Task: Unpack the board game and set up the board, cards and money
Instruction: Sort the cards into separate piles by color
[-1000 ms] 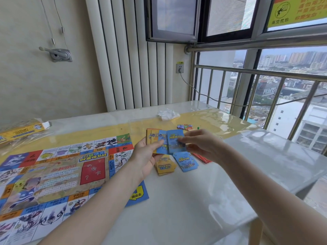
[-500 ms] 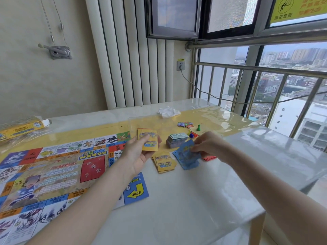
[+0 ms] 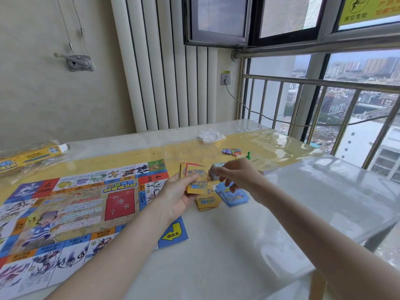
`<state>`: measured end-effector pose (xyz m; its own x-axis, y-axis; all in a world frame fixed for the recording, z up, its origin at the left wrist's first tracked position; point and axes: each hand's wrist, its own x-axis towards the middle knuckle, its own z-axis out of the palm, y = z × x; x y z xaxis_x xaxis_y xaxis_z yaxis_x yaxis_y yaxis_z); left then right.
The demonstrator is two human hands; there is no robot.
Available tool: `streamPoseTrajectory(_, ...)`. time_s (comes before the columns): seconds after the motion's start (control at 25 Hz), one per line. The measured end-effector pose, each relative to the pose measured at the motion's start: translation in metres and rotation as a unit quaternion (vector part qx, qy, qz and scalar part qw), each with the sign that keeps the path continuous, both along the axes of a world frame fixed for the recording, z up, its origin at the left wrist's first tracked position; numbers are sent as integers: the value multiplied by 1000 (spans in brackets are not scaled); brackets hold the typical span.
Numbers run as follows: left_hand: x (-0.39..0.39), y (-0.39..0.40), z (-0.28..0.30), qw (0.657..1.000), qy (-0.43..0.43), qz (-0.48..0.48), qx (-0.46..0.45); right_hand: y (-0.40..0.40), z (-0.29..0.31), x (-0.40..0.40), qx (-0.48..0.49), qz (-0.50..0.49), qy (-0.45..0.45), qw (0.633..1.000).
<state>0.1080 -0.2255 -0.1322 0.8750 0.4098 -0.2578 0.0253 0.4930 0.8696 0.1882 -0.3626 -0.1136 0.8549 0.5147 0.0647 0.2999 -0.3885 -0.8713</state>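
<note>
The board (image 3: 71,213) lay unfolded across the lower left of the frame, flat on the table (image 3: 249,267), one board only. At the left edge sat one yellow game box (image 3: 28,158). Right of the board, at frame centre, the left hand (image 3: 175,198) gripped a small fan of yellow-backed cards (image 3: 195,178), thumb across the front card, long sides upright. The right hand (image 3: 240,176), just right of that fan, reached toward it with curled fingers; blur hid whether they pinched anything. Below both hands lay two piles: a yellow stack (image 3: 207,203) and, to its right, a looser blue stack (image 3: 234,197). I judged that the next yellow card would go straight down onto the yellow stack, nearer the left hand. One green pawn (image 3: 248,154) stood above the right hand.
</note>
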Motion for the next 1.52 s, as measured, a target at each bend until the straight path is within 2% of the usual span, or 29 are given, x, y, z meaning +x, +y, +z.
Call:
streamPoseTrajectory(0.08,-3,-2,4,1000,-8,-11,10,7,3,-6,30,28,41,998)
streamPoseTrajectory(0.24,-9,1,13,999,-22,-30,0,16,3,-10,55,18,72,996)
streamPoseTrajectory(0.4,-16,11,15,996,-43,-54,-62,21,2,-9,74,8,111,991)
streamPoseTrajectory(0.48,-18,13,16,997,-50,-44,-43,26,3,-11,88,9,125,988)
streamPoseTrajectory(0.64,-20,14,18,998,-64,-13,-1,33,8,-16,141,20,134,981)
streamPoseTrajectory(0.8,-21,17,17,997,-68,-8,-22,34,12,-14,117,27,118,986)
streamPoseTrajectory(0.92,-21,24,17,998,-53,14,-13,30,16,-3,115,-24,113,987)
streamPoseTrajectory(1.0,-22,33,14,998,-53,21,-18,21,17,1,51,-31,108,992)
streamPoseTrajectory(1.12,-25,39,8,998,-52,13,-8,23,6,-5,-104,17,80,991)
streamPoseTrajectory(1.24,-26,38,3,999,-35,15,17,36,-12,-8,-228,20,-48,972)
streamPoseTrajectory(1.32,-25,39,0,999,-21,27,26,39,-17,-9,-253,5,-95,963)
streamPoseTrajectory(1.4,-24,39,-2,999,-17,23,30,38,-14,-10,-189,1,-82,979)
streamPoseTrajectory(1.48,-23,34,-3,999,-23,1,32,36,-3,-13,-37,7,39,999)
streamPoseTrajectory(1.52,-22,30,-2,999,-24,-12,38,35,2,-15,30,16,116,993)
